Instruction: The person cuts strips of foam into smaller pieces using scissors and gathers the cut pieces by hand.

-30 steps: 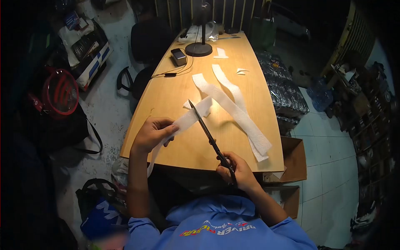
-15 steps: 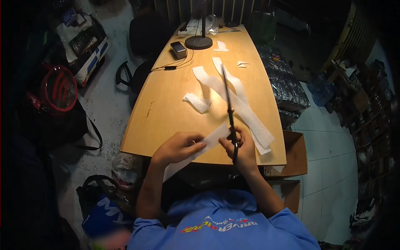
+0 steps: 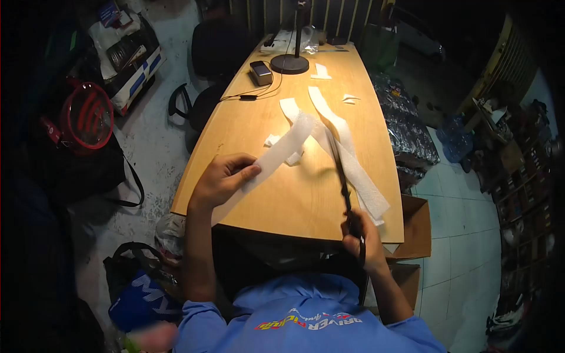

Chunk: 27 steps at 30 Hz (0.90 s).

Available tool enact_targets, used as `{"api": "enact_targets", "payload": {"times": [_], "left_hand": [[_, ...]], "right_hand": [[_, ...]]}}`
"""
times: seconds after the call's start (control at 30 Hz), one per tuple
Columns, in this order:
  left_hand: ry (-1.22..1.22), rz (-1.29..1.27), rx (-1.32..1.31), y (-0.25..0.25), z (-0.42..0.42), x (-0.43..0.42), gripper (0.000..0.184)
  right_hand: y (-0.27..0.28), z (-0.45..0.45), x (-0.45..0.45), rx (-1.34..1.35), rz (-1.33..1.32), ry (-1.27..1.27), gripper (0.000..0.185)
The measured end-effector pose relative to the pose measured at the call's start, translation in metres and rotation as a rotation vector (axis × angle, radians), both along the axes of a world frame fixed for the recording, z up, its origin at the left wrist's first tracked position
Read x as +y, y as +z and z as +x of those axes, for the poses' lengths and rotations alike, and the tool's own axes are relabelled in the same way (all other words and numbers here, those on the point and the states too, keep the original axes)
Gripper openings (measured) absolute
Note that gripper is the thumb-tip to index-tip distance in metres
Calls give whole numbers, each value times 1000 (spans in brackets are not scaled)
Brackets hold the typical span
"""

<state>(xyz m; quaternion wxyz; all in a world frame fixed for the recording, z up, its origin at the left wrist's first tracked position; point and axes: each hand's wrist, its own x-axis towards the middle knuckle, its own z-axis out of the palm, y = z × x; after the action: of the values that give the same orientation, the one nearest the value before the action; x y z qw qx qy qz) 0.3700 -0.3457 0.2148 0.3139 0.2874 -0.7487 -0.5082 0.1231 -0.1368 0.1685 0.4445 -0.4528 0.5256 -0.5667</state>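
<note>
My left hand (image 3: 226, 176) pinches a long white strip (image 3: 282, 148) between thumb and fingers; its free end reaches up over the table (image 3: 235, 206) and its tail hangs past the front edge. Black scissors (image 3: 341, 170) are in my right hand (image 3: 364, 238), blades pointing away from me and apart from the held strip. Two more white strips, one of them (image 3: 366, 183) crossing over the other (image 3: 331, 117), lie on the right half of the table. Beneath the held strip, a short white piece (image 3: 293, 157) is partly hidden.
Farther back stand a round black stand base (image 3: 289, 64), a small dark device (image 3: 261, 73) with a cable, and white scraps (image 3: 321, 72). A cardboard box (image 3: 416, 226) is right of the table; a black chair (image 3: 206, 106) is at the left.
The held strip has swung up and away over the short piece, with my left hand moving left and forward. My right hand and the scissors have moved right, away from the strip.
</note>
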Motion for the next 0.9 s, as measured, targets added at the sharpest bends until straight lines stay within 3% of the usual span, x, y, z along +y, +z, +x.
{"api": "enact_targets", "payload": {"times": [0.1,0.27,0.6,0.73,0.9], "left_hand": [[7,-7,16,3,3,-9,23],[-86,48,-45,7,-8,-3,24],[-57,115,-104,-14,-6,-11,26],[-68,190,-97,-32,2,-5,27],[-321,-207,-170,-41,-37,39,30]], "right_hand": [[-11,-3,20,-26,130,166,71],[-6,2,14,17,132,221,69],[-20,10,-12,2,239,99,47],[-20,11,-15,-27,176,4,48],[-10,20,-36,-36,109,-151,54]]}}
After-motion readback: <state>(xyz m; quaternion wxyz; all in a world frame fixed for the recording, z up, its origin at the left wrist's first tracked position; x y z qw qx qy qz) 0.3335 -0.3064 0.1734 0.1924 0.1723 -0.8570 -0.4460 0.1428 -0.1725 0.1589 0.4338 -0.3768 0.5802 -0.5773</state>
